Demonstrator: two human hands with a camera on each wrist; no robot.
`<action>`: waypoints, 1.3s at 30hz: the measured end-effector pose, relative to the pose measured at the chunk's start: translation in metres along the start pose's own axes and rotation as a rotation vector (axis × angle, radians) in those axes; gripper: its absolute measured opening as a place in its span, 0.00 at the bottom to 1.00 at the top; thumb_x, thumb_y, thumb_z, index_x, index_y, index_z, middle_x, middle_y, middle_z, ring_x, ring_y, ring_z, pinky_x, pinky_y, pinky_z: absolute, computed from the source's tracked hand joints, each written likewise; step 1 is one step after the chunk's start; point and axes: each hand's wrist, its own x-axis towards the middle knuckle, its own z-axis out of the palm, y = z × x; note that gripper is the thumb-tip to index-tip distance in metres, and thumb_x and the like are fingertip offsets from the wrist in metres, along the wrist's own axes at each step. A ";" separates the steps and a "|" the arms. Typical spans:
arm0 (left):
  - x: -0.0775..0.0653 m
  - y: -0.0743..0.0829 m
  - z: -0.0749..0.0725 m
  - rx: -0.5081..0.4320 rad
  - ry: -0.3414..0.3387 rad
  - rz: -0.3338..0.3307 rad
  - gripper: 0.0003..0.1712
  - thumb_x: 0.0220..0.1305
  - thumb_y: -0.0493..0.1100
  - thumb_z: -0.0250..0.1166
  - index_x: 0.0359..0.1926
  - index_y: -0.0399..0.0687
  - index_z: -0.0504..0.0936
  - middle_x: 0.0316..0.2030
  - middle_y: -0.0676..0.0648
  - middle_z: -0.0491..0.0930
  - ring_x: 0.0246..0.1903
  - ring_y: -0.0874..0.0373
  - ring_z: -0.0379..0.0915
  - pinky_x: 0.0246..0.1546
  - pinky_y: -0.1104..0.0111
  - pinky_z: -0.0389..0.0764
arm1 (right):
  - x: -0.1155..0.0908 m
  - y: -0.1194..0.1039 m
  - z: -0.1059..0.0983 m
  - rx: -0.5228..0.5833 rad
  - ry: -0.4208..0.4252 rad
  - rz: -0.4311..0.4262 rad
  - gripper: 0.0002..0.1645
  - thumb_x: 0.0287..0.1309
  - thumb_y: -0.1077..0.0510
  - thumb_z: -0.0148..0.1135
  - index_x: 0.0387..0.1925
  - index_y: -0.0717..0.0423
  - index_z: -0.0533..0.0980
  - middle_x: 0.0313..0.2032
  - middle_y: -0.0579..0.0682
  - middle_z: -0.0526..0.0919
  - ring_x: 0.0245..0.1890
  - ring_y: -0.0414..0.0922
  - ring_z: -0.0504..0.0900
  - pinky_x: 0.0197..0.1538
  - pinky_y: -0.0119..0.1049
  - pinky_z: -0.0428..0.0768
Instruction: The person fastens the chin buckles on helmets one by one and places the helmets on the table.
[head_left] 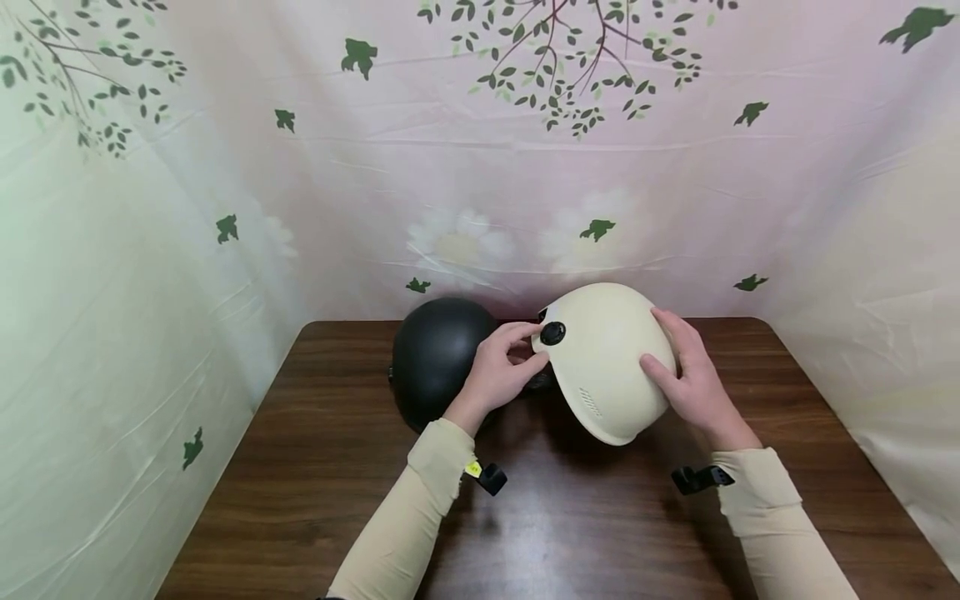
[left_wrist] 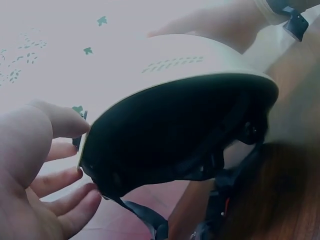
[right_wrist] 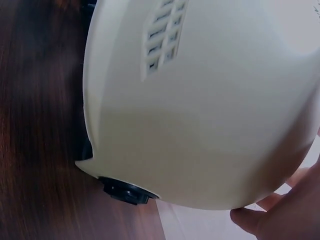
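At the far middle of the brown surface (head_left: 315,467), the cream helmet (head_left: 603,358) is tilted, its dark lining and straps inside. The left hand (head_left: 498,371) pinches its left rim; the right hand (head_left: 686,375) lies spread on its shell. A black helmet (head_left: 435,358) sits just left.

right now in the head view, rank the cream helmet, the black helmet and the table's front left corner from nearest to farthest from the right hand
1. Cream helmet: the right hand rests on its right side, touching.
2. Black helmet: to the left, past the cream helmet and beyond the left hand.
3. Table's front left corner: far down at the lower left, nearest the camera.
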 end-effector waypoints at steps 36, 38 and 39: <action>0.000 -0.017 -0.012 0.007 -0.278 -0.103 0.25 0.80 0.42 0.58 0.74 0.53 0.75 0.72 0.52 0.74 0.70 0.55 0.72 0.67 0.56 0.76 | -0.013 0.006 0.029 -0.141 -0.170 0.122 0.56 0.62 0.43 0.75 0.84 0.36 0.54 0.82 0.62 0.48 0.81 0.64 0.48 0.64 0.80 0.61; 0.003 -0.016 -0.014 0.005 -0.291 -0.110 0.26 0.82 0.43 0.55 0.76 0.53 0.72 0.72 0.52 0.74 0.70 0.56 0.72 0.67 0.59 0.76 | -0.012 0.006 0.028 -0.135 -0.169 0.128 0.56 0.63 0.44 0.74 0.84 0.37 0.53 0.82 0.62 0.48 0.81 0.64 0.47 0.64 0.80 0.60; 0.005 -0.016 -0.014 0.003 -0.295 -0.111 0.26 0.83 0.43 0.54 0.77 0.53 0.71 0.72 0.52 0.73 0.70 0.57 0.71 0.68 0.61 0.75 | -0.011 0.006 0.028 -0.133 -0.168 0.130 0.56 0.63 0.44 0.74 0.84 0.37 0.53 0.82 0.62 0.48 0.81 0.64 0.47 0.65 0.80 0.60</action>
